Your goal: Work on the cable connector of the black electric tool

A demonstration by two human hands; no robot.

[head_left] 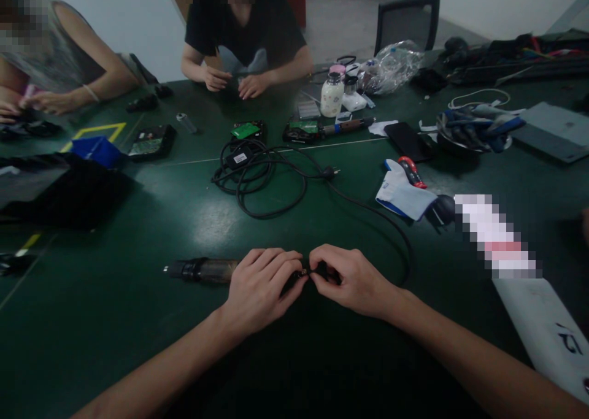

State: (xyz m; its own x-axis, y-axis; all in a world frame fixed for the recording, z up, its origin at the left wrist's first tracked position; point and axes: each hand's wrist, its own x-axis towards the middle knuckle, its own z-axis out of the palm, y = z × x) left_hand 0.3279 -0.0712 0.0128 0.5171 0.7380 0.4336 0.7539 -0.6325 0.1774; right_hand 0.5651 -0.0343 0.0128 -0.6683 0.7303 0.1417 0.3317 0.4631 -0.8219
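My left hand (pixel 260 287) is closed round the rear end of a dark, partly see-through electric screwdriver (pixel 202 270) that lies flat on the green table (pixel 138 321), tip pointing left. My right hand (pixel 352 279) pinches the black cable (pixel 368 213) where it meets the tool's end, fingertips against those of my left hand. The cable runs right and back to a coiled bundle with a power adapter (pixel 240 159) and a plug (pixel 329 173).
Two other people sit across the table, their hands at small parts. Hard drives (pixel 151 142) and circuit boards (pixel 246 130), a white bottle (pixel 332 95), a work glove (pixel 402 192), red-handled pliers (pixel 411 170), a black bag (pixel 64 189) and a blue box (pixel 97 149) lie around.
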